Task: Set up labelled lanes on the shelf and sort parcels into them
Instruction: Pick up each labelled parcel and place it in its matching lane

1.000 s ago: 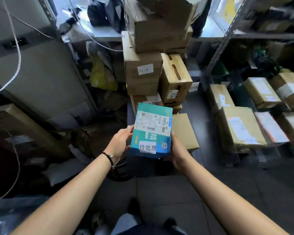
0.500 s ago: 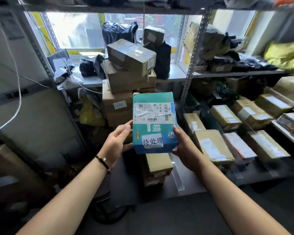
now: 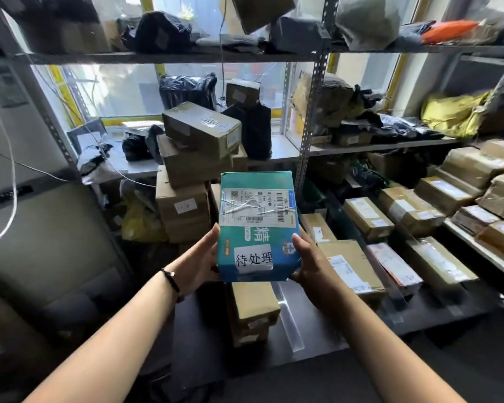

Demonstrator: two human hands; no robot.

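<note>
**In front of the brown box stack (image 3: 186, 205): teal parcel (image 3: 256, 228) held at both sides**

Just in front of that stack, toward its right side, the teal parcel is held up in the air, resting on no shelf. It stands upright, with its shipping label (image 3: 259, 206) and a white sticker (image 3: 253, 258) facing the camera. The left grip (image 3: 198, 263) clasps its lower left edge and the right grip (image 3: 309, 263) its lower right edge. Both thumbs lie toward the front; the other fingers are hidden behind, and neither grip holds anything else. The parcel sits between the two grips, with most of it above them. It looks like a stiff printed carton, probably light. Its glossy, taped skin may be slippery, and the bottom edge seems slightly crushed. The flat sides are the place to hold it, with support underneath and no hard squeeze.
</note>
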